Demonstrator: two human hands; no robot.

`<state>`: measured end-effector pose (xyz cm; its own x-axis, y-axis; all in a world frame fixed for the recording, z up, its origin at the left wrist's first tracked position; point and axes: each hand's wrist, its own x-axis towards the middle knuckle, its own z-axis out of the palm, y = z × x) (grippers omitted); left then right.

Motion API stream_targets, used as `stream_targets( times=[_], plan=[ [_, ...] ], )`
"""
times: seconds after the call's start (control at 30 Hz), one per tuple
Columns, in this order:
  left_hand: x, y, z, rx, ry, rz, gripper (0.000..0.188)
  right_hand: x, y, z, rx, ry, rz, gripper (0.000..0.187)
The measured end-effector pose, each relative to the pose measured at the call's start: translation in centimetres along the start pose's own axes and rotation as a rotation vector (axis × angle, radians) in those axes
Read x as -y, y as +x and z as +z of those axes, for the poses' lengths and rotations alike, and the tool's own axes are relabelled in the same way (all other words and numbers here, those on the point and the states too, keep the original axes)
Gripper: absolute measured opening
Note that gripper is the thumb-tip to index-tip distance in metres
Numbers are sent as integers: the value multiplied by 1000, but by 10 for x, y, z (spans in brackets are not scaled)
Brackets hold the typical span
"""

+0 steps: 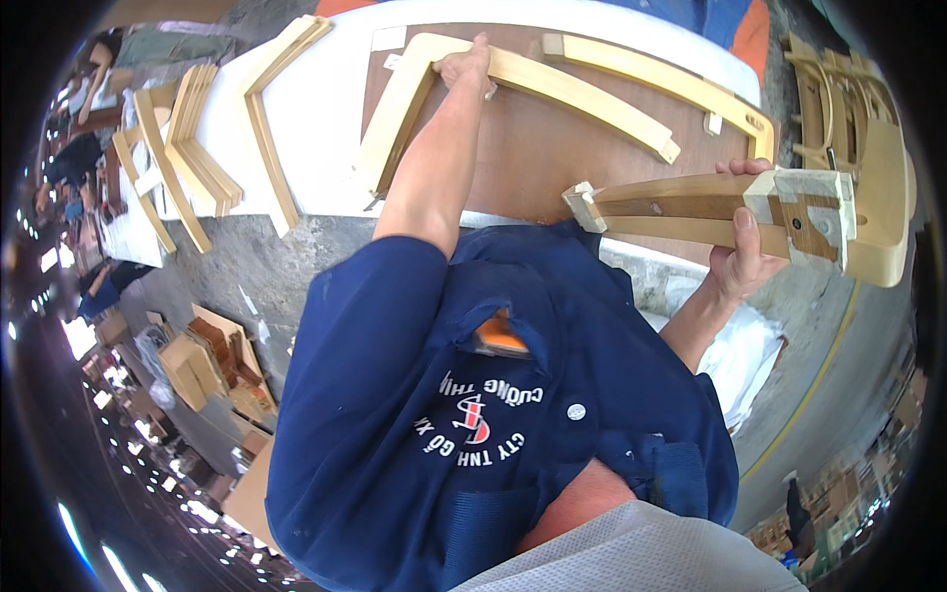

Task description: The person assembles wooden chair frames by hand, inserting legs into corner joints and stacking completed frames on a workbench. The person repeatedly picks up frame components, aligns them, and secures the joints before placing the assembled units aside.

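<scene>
Single head-worn fisheye view — steeply downward over the chest, close above the workbench.

The scene is lit brightly and evenly by daylight. Slight glare is seen on the white part of the bench. Beyond the bench, straight edges are bent by fisheye distortion, and the corners are blacked out.

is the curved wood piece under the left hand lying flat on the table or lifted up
Lying flat. The curved wood piece rests on the brown tabletop, with the left hand on its top edge.
</scene>
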<state>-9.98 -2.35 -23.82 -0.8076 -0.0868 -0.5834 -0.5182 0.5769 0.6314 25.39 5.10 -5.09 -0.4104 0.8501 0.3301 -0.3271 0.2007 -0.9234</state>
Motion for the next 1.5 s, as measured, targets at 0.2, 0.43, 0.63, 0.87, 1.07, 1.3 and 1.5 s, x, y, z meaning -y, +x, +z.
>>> stream_targets(
  times=[0.2, 0.43, 0.63, 0.87, 1.07, 1.3, 1.5],
  plan=[
    [13, 44, 13, -32, 162, -20, 99, -13, -13, -36, -44, 44, 31, 62],
    [-22, -36, -8, -150, -168, 194, 86, -18, -2, -55, -66, 65, 26, 64],
    [-68, -50, -86, 127, -785, 961, 49, -40, 33, -71, 72, 226, 26, 57],
    [-167, -210, -154, 805, -902, 1095, 41, -62, 80, -37, 293, 436, 273, 76],
    [-150, -235, -110, 827, -598, 1102, 40, -71, 88, 37, 489, 658, 346, 66],
    [-107, -208, -88, 761, -596, 1081, 49, -41, 74, 96, 540, 495, 393, 55],
    [-87, -211, -96, 933, -727, 1077, 56, -36, 68, 110, 629, 441, 400, 52]
  ],
)
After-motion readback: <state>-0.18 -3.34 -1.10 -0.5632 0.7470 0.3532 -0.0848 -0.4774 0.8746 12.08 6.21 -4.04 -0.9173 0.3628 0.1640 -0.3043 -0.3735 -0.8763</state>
